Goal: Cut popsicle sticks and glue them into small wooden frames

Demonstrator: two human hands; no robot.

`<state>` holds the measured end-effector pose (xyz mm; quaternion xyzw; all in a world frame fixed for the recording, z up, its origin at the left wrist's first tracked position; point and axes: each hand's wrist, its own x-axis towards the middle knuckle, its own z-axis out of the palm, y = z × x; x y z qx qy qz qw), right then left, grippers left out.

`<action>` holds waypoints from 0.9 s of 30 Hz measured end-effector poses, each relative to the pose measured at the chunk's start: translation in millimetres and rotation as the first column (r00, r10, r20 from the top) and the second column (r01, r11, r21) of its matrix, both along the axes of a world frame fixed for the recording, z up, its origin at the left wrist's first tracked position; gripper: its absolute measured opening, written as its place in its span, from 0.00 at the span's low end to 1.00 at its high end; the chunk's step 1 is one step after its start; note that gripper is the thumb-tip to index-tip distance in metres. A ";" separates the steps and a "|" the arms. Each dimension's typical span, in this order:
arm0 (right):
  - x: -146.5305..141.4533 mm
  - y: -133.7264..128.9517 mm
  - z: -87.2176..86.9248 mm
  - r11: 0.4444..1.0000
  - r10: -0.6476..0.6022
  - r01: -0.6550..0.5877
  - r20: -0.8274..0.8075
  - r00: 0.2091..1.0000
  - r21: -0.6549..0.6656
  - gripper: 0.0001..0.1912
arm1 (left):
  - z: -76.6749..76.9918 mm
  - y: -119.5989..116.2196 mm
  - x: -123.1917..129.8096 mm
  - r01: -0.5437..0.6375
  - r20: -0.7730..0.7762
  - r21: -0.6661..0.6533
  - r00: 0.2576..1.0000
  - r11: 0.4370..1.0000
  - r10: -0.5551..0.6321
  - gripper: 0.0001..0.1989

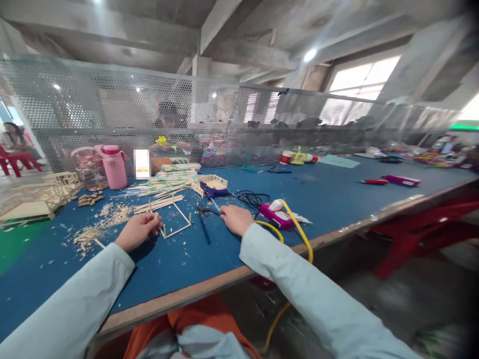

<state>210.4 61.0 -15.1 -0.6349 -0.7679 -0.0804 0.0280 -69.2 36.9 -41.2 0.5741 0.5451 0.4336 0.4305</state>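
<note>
On the blue tabletop lies a small square frame of thin wooden sticks (178,232), with short uprights at its corners. My left hand (138,231) is closed at its left side, fingertips pinching a short upright stick there. To the right of the frame, blue-handled pliers (204,227) lie with their handles spread. My right hand (237,220) is closed at the end of one handle; its fingers are partly hidden. Just behind the pliers rests a blue glue gun (214,191), its nozzle toward me. Loose wooden sticks (164,202) lie behind the frame.
Wood offcuts (88,237) and peanuts (90,200) lie at left, near finished stick models (32,202) and a pink bottle (115,169). A purple power strip (276,215) with a yellow cable (299,229) sits right of my right hand. A perforated screen (123,114) stands behind.
</note>
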 end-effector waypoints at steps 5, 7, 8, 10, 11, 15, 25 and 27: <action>-28.3 -14.0 12.5 0.964 0.267 -0.267 -0.020 0.964 0.008 0.14 | -6.3 9.2 -0.1 -0.008 -0.184 0.069 0.983 0.998 0.020 0.15; -49.4 -17.7 8.7 0.885 0.463 -0.464 -0.029 0.886 -0.048 0.14 | -6.1 10.6 2.1 0.017 -0.212 0.092 0.977 0.996 0.003 0.14; -58.8 -16.9 6.0 0.849 0.523 -0.523 -0.027 0.852 -0.071 0.15 | -5.6 10.6 3.3 0.027 -0.222 0.103 0.975 0.994 -0.004 0.14; -72.4 -10.3 1.0 0.812 0.576 -0.576 -0.025 0.817 -0.097 0.14 | -4.6 9.4 5.7 0.042 -0.236 0.122 0.972 0.992 -0.012 0.14; -76.2 -5.3 -0.8 0.811 0.578 -0.577 -0.022 0.816 -0.099 0.13 | -4.3 8.5 6.9 0.051 -0.240 0.127 0.971 0.991 -0.019 0.13; -77.4 12.6 -2.2 0.828 0.556 -0.556 -0.025 0.831 -0.074 0.13 | -6.0 4.1 13.1 0.107 -0.222 0.110 0.972 0.988 -0.080 0.15; -64.7 12.9 -2.1 0.847 0.513 -0.531 -0.220 0.830 -0.028 0.12 | -10.4 4.6 11.8 0.033 -0.155 0.034 0.988 0.999 -0.027 0.28; -64.7 16.1 -5.0 0.828 0.528 -0.559 -0.264 0.807 -0.052 0.09 | -12.4 7.6 9.6 0.020 -0.165 0.049 0.986 0.999 -0.012 0.28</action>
